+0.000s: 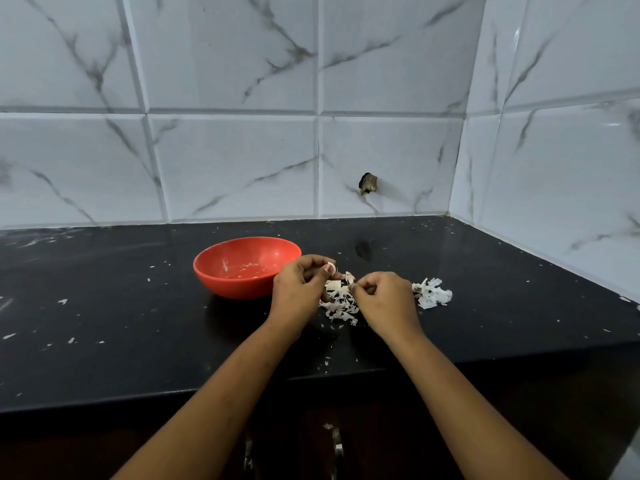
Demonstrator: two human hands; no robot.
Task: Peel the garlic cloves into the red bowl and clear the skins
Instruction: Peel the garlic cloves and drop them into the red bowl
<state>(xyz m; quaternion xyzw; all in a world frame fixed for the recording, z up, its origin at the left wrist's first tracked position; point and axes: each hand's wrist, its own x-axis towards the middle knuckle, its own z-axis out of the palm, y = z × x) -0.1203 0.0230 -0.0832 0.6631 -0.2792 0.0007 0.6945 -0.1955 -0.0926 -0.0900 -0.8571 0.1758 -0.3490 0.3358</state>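
Observation:
A red bowl (239, 271) stands on the black counter, with a few pale bits at its bottom. Just right of it, my left hand (299, 289) pinches a garlic clove (331, 265) between thumb and fingertips. My right hand (382, 299) is close beside it, its fingers curled and pinching a strip of skin (349, 278) that hangs off the clove. Below and between the two hands lies a heap of white garlic skins (341, 304). A second clump of skins (433, 293) lies right of my right hand.
The black counter (138, 323) is dotted with small skin flakes; its front edge runs below my forearms. White marble-look tiles form the back wall and the right side wall (554, 202), which meet in a corner. A small dark fitting (367, 183) sticks out of the back wall.

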